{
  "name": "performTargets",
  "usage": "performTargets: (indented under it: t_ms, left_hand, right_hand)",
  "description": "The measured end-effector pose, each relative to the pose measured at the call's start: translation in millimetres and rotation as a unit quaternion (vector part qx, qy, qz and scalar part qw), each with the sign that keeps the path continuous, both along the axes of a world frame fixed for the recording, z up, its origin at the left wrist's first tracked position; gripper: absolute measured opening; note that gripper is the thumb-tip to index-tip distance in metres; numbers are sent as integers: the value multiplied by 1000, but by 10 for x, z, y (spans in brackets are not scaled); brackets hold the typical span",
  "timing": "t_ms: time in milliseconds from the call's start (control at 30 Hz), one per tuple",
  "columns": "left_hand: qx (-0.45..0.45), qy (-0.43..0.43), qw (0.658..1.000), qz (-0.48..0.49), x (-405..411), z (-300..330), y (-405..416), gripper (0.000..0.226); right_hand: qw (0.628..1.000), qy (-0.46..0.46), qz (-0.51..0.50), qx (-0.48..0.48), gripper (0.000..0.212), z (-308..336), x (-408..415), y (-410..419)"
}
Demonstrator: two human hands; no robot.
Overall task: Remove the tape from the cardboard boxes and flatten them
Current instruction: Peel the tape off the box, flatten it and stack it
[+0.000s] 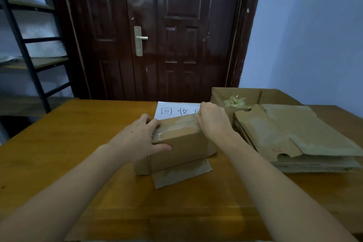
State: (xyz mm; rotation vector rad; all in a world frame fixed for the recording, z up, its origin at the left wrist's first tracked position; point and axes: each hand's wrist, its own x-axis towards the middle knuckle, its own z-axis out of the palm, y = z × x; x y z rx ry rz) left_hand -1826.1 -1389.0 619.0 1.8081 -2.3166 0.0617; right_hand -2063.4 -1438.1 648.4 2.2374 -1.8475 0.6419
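One wooden table (64, 143), standing before a dark panelled door (157, 31), serves as landmark for all that follows.

Item: stack of flattened cardboard (298, 139), on the table's right side, several sheets deep, already done by the look of it.

Item: open carton (237, 94), at the table's far right edge behind the stack, serving as a bin; inside it lies a crumpled wad of stripped clear tape (234, 102). Nothing else can be made out in it.

Item: small cardboard box (180, 143), at the table's centre, still standing in box form, bottom flaps splayed out toward the near edge, a strip of clear tape (176, 126) running along its top seam.

Item: white sheet of paper (172, 111) with handwritten characters, on the table just beyond the box, partly hidden by it.

Item: left hand (141, 139), fingers spread and clamped around the box's left end, thumb along the near face, steadying it.

Item: right hand (213, 119), fingers curled tight at the box's far right top corner, pinching what appears to be the lifted tape end (the tape is too clear to be certain).

Handling note, as a judgement: the peel should go best pulled low and steady along the seam toward the left hand, that hand bearing down so the box does not lift; a sharp upward yank risks snapping the tape or tearing the paper face.
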Motion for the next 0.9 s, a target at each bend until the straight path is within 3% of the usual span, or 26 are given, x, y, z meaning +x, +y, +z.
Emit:
performTargets:
  t_ms: [67,167,267,367,467,567,900]
  left_hand:
    - [15,-14,1000,1,6,54,-8,102]
    - [41,-56,997,17,-34,220,-42,116]
    - [19,-43,998,46,-206,279,-78,123]
    - [-20,-34,997,60,-379,143,-66,105]
    - [-63,-36,996,57,-392,43,-50,102]
    - [-78,-43,995,54,-353,20,-35,102]
    - [-102,-25,994,40,-346,-16,-5,99]
  right_hand:
    - [999,-24,33,14,12,-15,-47,-22]
    - [986,-94,85,107,34,65,-134,-40]
    - [976,-122,91,156,41,144,-125,-67]
    - [989,-64,37,128,44,173,-9,-100]
    - [995,1,-5,97,21,165,151,-154]
    - [995,38,-21,89,31,187,289,-214]
    - [993,91,-23,72,29,96,264,-324]
